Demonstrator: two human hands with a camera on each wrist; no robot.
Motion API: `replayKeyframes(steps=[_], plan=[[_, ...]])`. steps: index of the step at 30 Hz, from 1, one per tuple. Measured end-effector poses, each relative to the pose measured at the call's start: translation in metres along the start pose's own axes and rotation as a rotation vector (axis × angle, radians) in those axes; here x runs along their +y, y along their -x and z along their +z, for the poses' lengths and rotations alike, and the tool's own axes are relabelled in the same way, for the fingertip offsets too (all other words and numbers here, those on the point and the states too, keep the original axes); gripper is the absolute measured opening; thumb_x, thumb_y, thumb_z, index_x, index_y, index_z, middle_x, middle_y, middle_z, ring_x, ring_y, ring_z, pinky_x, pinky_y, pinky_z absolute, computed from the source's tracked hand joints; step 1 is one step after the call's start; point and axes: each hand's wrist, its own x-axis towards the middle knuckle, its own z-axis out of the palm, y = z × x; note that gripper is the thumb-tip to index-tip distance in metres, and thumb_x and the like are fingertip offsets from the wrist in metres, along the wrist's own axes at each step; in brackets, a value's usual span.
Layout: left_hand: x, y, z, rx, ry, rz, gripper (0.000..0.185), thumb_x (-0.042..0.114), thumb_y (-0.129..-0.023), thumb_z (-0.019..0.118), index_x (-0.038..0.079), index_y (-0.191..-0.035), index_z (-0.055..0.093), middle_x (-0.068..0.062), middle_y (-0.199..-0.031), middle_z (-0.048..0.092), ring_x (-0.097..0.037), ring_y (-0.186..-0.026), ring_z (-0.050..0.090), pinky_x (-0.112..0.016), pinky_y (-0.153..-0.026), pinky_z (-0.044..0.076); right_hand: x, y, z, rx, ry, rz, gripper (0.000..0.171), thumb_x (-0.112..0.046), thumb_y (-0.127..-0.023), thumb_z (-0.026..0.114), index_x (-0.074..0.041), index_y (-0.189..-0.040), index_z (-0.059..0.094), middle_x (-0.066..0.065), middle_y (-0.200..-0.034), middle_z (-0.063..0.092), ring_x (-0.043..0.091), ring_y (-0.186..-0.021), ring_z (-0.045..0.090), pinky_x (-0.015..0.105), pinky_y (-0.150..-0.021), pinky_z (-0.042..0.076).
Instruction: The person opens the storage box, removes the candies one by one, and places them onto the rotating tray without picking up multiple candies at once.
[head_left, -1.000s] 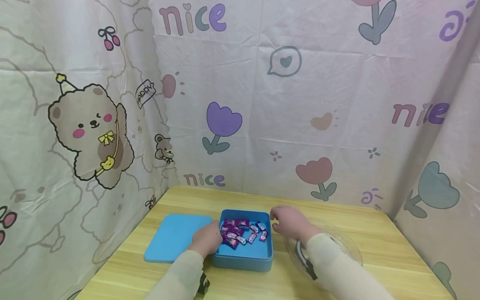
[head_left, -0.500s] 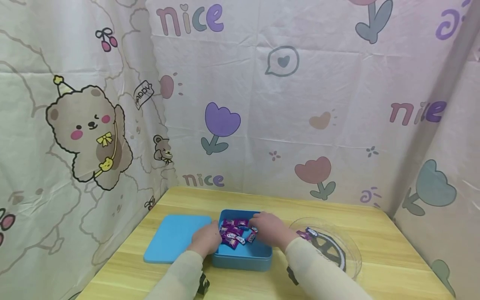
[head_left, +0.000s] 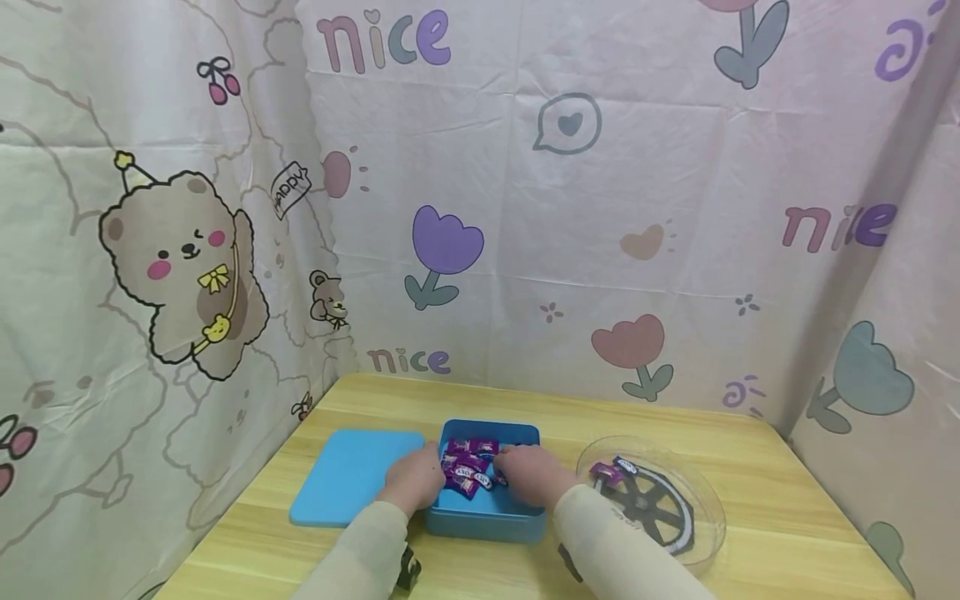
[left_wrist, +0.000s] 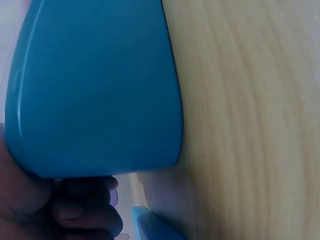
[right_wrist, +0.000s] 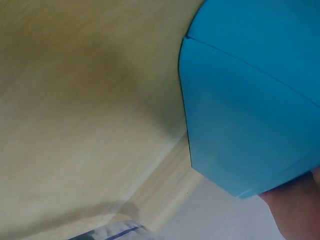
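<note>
The right hand has swung back from the clear plate into the blue box, fingers curled down among the purple candies, grasp unclear, while the left hand holds the box's left wall.

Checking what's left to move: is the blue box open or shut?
Open. The blue box has no lid on; its blue lid lies flat on the table beside it, and purple candies show inside.

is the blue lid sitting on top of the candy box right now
No, in the head view the blue lid lies flat on the table to the left of the open blue box, whose purple candies are uncovered.
</note>
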Motion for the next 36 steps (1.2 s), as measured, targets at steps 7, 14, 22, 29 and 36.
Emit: replayKeyframes(steps=[7, 14, 22, 29, 36], plan=[[0.001, 0.001, -0.002, -0.003, 0.006, -0.015, 0.035, 0.012, -0.099, 0.056, -0.001, -0.131, 0.058, -0.018, -0.12, 0.066, -0.037, -0.11, 0.062, -0.061, -0.09, 0.049, -0.001, -0.002, 0.004, 0.006, 0.034, 0.009, 0.006, -0.021, -0.098, 0.067, -0.02, -0.096, 0.073, -0.007, -0.084, 0.062, 0.01, -0.072, 0.057, 0.035, -0.078, 0.057], [0.002, 0.002, -0.002, -0.002, 0.006, -0.013, 0.034, 0.012, -0.099, 0.056, 0.0, -0.13, 0.059, -0.017, -0.119, 0.067, -0.037, -0.11, 0.062, -0.061, -0.09, 0.05, 0.003, -0.007, 0.011, 0.004, 0.055, 0.025, 0.009, -0.029, -0.097, 0.069, -0.021, -0.095, 0.073, -0.008, -0.083, 0.064, 0.012, -0.071, 0.056, 0.039, -0.08, 0.056], [0.002, 0.003, -0.001, -0.003, -0.006, -0.012, 0.036, 0.011, -0.098, 0.057, -0.002, -0.131, 0.057, -0.019, -0.121, 0.066, -0.037, -0.11, 0.062, -0.06, -0.091, 0.05, 0.001, -0.008, 0.012, 0.0, 0.087, 0.014, 0.01, -0.03, -0.093, 0.073, -0.021, -0.097, 0.074, -0.007, -0.089, 0.066, 0.016, -0.083, 0.059, 0.04, -0.083, 0.052], [0.002, 0.003, -0.002, 0.005, 0.0, -0.007, 0.034, 0.011, -0.098, 0.056, -0.002, -0.129, 0.058, -0.018, -0.118, 0.067, -0.037, -0.109, 0.062, -0.06, -0.09, 0.05, -0.002, -0.005, 0.007, 0.03, 0.064, -0.014, 0.007, -0.028, -0.092, 0.075, -0.023, -0.091, 0.07, -0.009, -0.082, 0.064, 0.014, -0.079, 0.057, 0.036, -0.077, 0.049], [0.002, 0.003, -0.002, 0.005, -0.002, -0.003, 0.031, 0.011, -0.099, 0.055, -0.001, -0.128, 0.059, -0.017, -0.117, 0.067, -0.035, -0.107, 0.063, -0.06, -0.088, 0.051, 0.005, -0.002, -0.004, 0.122, 0.018, -0.044, 0.008, -0.023, -0.091, 0.074, -0.023, -0.086, 0.069, -0.013, -0.074, 0.06, 0.01, -0.07, 0.052, 0.033, -0.072, 0.048]])
